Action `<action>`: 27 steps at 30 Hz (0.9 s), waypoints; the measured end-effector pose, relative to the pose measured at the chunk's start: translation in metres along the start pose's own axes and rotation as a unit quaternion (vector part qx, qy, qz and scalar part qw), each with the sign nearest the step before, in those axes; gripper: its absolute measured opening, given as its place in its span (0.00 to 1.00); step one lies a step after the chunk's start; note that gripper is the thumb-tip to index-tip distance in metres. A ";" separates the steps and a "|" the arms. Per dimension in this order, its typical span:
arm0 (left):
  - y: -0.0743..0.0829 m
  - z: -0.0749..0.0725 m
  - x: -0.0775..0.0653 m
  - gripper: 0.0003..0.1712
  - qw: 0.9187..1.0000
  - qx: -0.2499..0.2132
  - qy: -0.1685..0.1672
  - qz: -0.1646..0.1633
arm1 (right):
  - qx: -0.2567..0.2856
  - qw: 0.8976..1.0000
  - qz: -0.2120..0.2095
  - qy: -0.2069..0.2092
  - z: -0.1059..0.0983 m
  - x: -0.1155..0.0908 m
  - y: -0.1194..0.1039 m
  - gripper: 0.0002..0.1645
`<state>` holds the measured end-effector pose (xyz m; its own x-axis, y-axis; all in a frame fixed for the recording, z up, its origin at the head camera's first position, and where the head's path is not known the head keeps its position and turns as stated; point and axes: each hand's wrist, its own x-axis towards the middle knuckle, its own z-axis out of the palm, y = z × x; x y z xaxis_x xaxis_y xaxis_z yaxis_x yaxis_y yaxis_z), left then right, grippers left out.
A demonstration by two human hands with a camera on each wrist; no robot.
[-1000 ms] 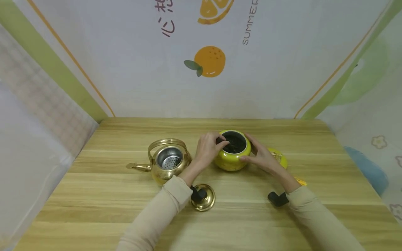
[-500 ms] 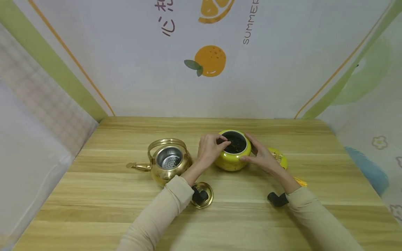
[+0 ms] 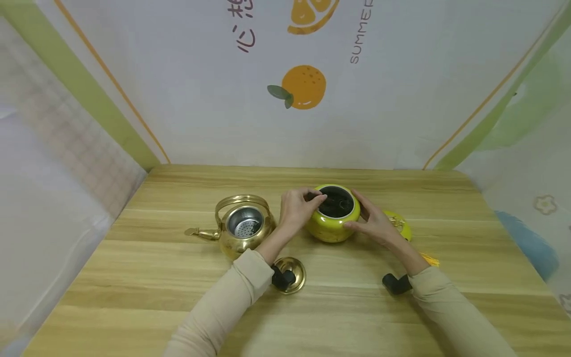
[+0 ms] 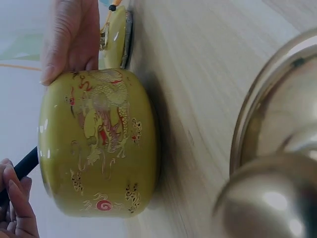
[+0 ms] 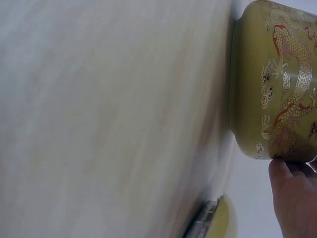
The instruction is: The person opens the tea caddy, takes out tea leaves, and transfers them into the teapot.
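The right hand wisely clasped the jar, likely slippery and fragile, by its side; the left hand pinched a black stick.

One left hand and one right hand make two in all, with two sleeves and two black devices at the wrists. One counter bears one yellow jar, one brass kettle with one strainer, one brass lid, one yellow lid and one tassel, and one black stick shows too. The backdrop has one whole orange and one orange slice.
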<state>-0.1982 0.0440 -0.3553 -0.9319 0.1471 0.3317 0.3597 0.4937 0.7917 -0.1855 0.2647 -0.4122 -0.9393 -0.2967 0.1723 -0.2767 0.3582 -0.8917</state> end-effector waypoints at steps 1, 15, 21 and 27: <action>0.000 -0.001 -0.001 0.09 1.000 -0.002 0.002 -0.001 | 0.000 1.000 0.001 0.001 0.000 0.000 0.000 0.55; 0.000 -0.013 -0.015 0.10 0.996 -0.059 0.039 -0.049 | 0.005 1.000 0.006 -0.001 -0.003 -0.001 -0.001 0.55; 0.000 -0.016 -0.020 0.10 0.991 -0.107 0.049 -0.056 | 0.001 1.000 -0.005 -0.005 -0.002 0.000 -0.002 0.54; 0.003 -0.019 -0.024 0.11 0.986 -0.146 0.055 -0.066 | 0.011 1.000 -0.009 -0.009 0.001 0.000 -0.002 0.54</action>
<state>-0.1737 0.0252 -0.3511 -0.9661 -0.0042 0.2580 0.2500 0.2327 0.9399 -0.1849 0.2631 -0.4113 -0.9302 -0.3195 0.1807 -0.2886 0.3327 -0.8978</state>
